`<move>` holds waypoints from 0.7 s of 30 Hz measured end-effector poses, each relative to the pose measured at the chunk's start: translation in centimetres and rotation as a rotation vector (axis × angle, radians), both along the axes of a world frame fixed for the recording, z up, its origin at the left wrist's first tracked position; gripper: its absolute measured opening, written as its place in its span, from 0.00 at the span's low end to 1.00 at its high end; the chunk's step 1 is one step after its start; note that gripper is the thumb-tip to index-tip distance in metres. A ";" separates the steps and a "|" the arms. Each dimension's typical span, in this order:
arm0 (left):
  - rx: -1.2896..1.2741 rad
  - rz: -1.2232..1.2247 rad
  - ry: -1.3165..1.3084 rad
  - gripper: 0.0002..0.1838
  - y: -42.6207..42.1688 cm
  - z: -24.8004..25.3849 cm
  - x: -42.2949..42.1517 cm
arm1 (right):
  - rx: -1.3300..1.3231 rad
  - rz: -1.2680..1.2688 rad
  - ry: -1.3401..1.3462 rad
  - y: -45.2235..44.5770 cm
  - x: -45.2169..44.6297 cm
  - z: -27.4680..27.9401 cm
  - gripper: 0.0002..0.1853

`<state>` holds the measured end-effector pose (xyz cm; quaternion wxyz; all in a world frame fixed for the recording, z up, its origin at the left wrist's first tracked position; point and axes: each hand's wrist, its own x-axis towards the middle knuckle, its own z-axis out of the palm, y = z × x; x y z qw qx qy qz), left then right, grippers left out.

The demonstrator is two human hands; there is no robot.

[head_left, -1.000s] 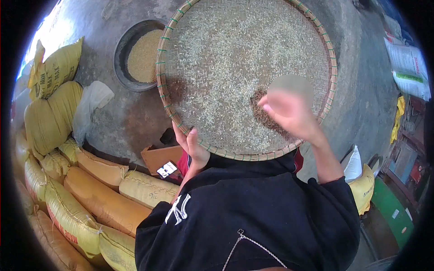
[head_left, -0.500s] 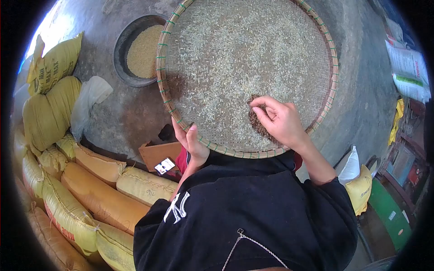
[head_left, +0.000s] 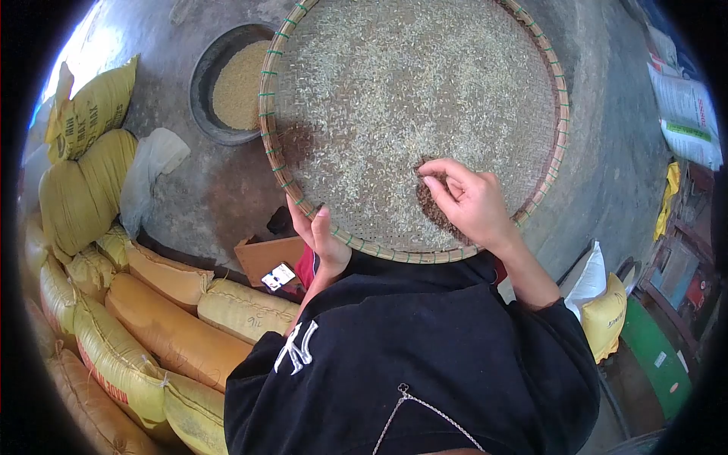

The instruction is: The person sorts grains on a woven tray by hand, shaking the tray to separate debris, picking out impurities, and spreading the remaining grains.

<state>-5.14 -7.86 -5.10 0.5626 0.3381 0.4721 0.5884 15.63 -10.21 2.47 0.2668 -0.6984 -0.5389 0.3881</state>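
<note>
A large round woven winnowing tray with a rim bound in green ties rests at my lap. Pale, rice-like grains are scattered across it. My left hand grips the rim at the lower left, the thumb on the near side and the other fingers partly hidden behind. Over the lower right of the tray, my right hand is held in a pinch, thumb and forefinger close together. Whatever lies between those fingertips is too small to make out. A dark brown patch shows on the tray beside and beneath this hand.
On the floor at upper left stands a dark basin of yellowish grain. Full yellow and orange sacks are stacked at left. A wooden box lies near my left hand. More sacks and a green panel stand at right.
</note>
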 end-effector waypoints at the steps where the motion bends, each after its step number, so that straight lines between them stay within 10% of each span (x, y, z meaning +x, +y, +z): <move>1: 0.006 0.002 0.020 0.34 0.0 0.0 0.1 | -0.017 0.004 -0.013 0.1 0.0 0.1 0.07; 21: -0.006 -0.030 -0.058 0.35 0.1 0.2 -0.1 | -0.124 -0.108 0.112 0.4 -0.5 -0.3 0.05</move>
